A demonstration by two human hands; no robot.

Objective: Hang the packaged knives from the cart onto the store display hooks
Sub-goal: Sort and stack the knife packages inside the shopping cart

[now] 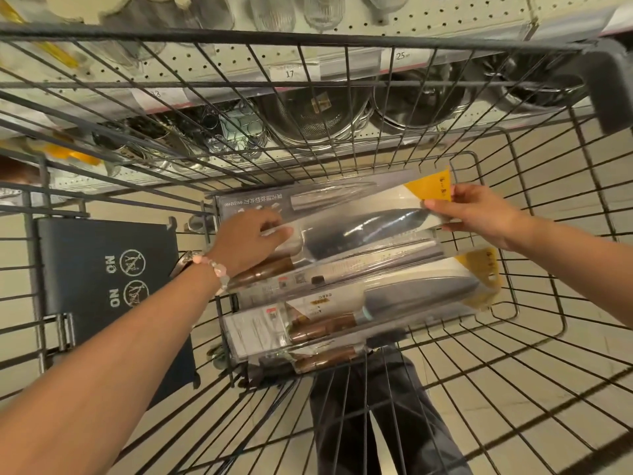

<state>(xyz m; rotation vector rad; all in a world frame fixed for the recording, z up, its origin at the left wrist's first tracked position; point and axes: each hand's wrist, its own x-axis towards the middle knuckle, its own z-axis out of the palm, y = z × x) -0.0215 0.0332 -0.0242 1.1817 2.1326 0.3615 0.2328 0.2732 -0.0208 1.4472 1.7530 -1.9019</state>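
Several packaged knives lie stacked in the wire cart (534, 303). The top packaged knife (370, 228) is a clear blister pack with a dark blade, a brown wooden handle and a yellow corner. My right hand (479, 214) pinches its yellow end at the right. My left hand (250, 241) grips its handle end at the left. Below it lies a second packaged knife (411, 289) with a yellow corner, and more packs (308, 337) sit underneath at the near side.
Beyond the cart stands a pegboard shelf unit (239, 60) with price tags, steel strainers and bowls (315, 114) and wire utensils. The folded dark child seat flap (102, 286) with "NO" signs is at the left. Tiled floor and a person's dark trousers (376, 423) show through the cart bottom.
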